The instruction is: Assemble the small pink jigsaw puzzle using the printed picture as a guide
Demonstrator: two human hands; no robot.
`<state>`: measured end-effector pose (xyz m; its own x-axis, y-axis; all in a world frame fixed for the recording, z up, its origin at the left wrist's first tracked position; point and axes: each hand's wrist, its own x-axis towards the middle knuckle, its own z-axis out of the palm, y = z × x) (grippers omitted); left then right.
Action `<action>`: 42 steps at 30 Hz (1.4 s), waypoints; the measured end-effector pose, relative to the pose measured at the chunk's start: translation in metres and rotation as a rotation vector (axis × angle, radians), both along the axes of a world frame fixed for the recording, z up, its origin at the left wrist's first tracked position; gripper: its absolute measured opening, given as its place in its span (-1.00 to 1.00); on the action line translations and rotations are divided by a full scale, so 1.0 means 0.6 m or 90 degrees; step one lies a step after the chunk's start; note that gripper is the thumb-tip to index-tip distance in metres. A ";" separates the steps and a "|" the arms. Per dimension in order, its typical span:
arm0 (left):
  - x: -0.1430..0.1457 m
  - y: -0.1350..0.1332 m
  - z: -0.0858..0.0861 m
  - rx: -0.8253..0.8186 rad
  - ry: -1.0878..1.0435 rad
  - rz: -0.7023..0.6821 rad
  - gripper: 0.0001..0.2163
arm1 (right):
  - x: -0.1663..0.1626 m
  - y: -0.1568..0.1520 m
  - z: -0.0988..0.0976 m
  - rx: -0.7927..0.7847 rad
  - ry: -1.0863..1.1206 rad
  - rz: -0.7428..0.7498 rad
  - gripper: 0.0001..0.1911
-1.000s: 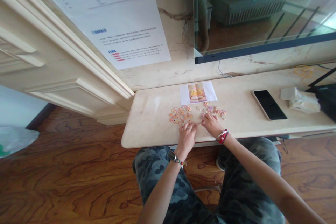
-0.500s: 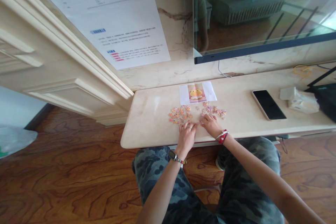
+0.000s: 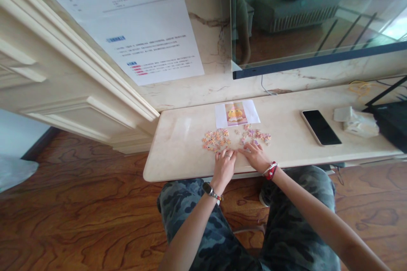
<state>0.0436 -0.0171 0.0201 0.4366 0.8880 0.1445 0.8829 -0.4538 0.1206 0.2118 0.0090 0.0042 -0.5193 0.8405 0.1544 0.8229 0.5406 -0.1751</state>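
Observation:
Small jigsaw puzzle pieces lie in two loose groups on the pale bench top: an orange and yellow group (image 3: 216, 139) on the left and a pinkish-purple group (image 3: 254, 134) on the right. My left hand (image 3: 224, 164) rests just below the left group, fingers curled and pressed together; whatever may be under the fingertips is hidden. My right hand (image 3: 257, 157) lies at the lower edge of the right group, fingers apart, its thumb side reaching close to my left thumb. A paper with a yellow cartoon picture (image 3: 235, 113) lies behind the pieces.
On the right of the bench top (image 3: 178, 144) are a phone (image 3: 321, 127), a white tissue pack (image 3: 358, 123) and a black device (image 3: 389, 123). A television (image 3: 311, 21) hangs above. A printed sheet (image 3: 152, 21) is on the wall, beside cream panelling (image 3: 57, 93).
My right hand has drawn back slightly from the pieces; its fingers have spread and reach toward my left thumb. My left hand stays nearly in place. The view has shifted a little.

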 end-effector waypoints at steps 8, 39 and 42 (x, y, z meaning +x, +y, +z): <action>0.006 -0.006 0.000 -0.011 -0.005 0.030 -0.65 | 0.096 0.003 -0.030 0.066 0.170 -0.230 -0.65; 0.014 -0.024 -0.003 -0.011 -0.019 0.042 -0.56 | 0.136 0.013 -0.055 0.079 0.332 -0.350 -0.74; 0.015 -0.025 -0.002 -0.006 -0.014 0.051 -0.55 | 0.136 0.014 -0.056 0.079 0.334 -0.371 -0.73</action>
